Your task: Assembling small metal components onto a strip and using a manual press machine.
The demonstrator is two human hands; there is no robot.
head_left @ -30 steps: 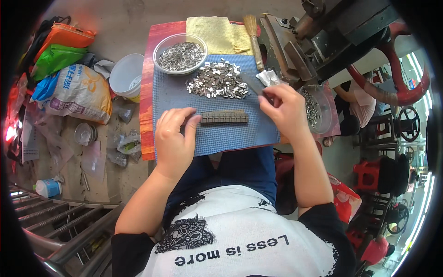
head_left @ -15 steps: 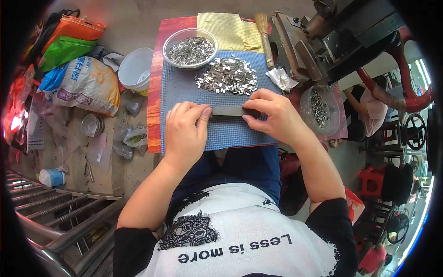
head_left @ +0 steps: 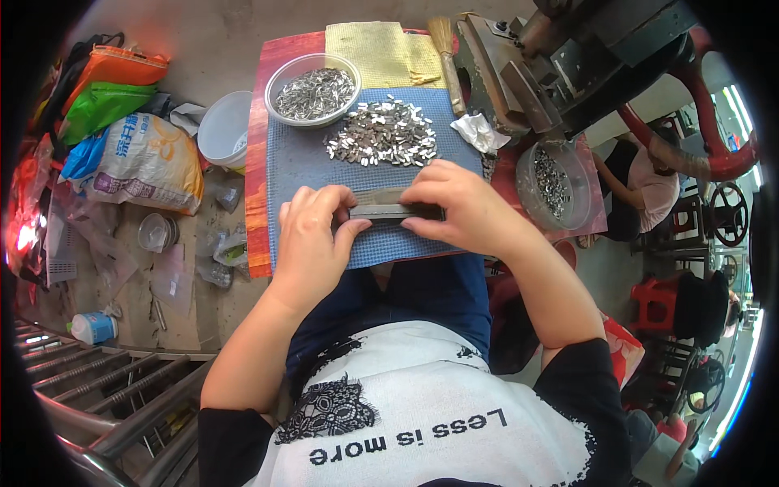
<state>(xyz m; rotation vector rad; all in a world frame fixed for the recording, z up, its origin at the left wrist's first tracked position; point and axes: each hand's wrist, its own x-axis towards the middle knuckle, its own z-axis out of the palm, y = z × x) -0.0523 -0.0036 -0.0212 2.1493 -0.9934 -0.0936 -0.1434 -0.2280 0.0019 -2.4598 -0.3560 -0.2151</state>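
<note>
A dark grey metal bar lies crosswise between my hands, just above or on the blue textured mat. Thumb and fingers of my left hand pinch its left end. Its right end is gripped by my right hand, the thumb on the near side and the fingers on the far side. What the fingers cover of the bar is hidden. Beyond it sits a loose pile of small white and dark metal pieces. A clear round tub of thin silvery pieces stands at the pile's far left.
A brush and crumpled white tissue lie right of the mat, beside a dark machine press. Below the press stands a clear tub of pieces. A white bucket and sacks are at left. Another person sits at right.
The bar has tilted in my hands, so a ridged or grooved side now shows. My right hand has shifted left along it, and the whole view has moved slightly.
</note>
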